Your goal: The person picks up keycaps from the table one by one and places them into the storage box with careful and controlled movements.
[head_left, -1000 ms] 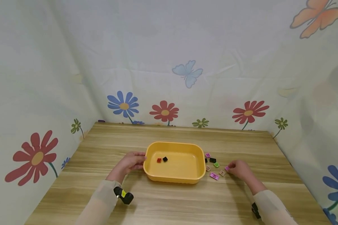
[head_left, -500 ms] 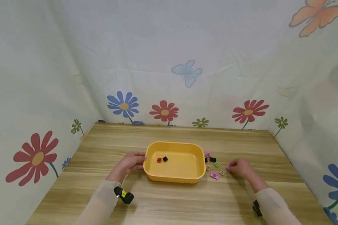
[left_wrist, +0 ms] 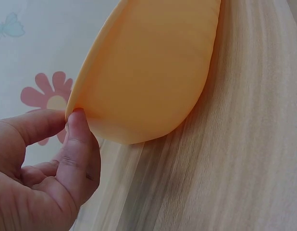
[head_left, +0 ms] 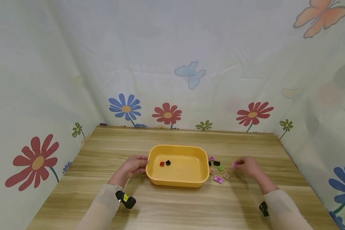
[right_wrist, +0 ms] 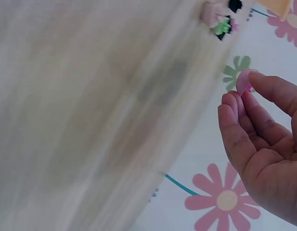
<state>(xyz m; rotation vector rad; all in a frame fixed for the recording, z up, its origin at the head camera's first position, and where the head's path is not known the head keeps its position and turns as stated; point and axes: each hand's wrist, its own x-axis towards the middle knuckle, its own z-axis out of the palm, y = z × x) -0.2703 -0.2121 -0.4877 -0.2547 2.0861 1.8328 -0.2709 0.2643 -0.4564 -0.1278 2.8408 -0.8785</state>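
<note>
Yellow-orange plastic, rounded corners, shallow: that's the rectangular tray (head_left: pixel 178 184) sitting on the wood-grain table (head_left: pixel 172 210), with its long axis running left to right. The left hand (head_left: pixel 133 166) has its thumb and a finger pinched on the rim at the left short end, so that's the hand touching it. The right hand (head_left: pixel 248 166) is out past the other end, well apart from it.

The right hand's got a small pink plastic toy brick (head_left: pixel 234 165) nipped between its fingertips, on the side facing the tray. So the tray is straight off to the left of that grip, short end toward it. Can't really tell from here how high the brick is off the wood.

In between, near the tray's right end, there's a loose scatter: a long pink rectangular brick (head_left: pixel 218 179), a bright green square brick (head_left: pixel 220 167), a black rectangular brick (head_left: pixel 217 163) and a few others. Inside the tray, toward the left, a red square brick (head_left: pixel 162 164) is just beside a black square brick (head_left: pixel 168 162).
</note>
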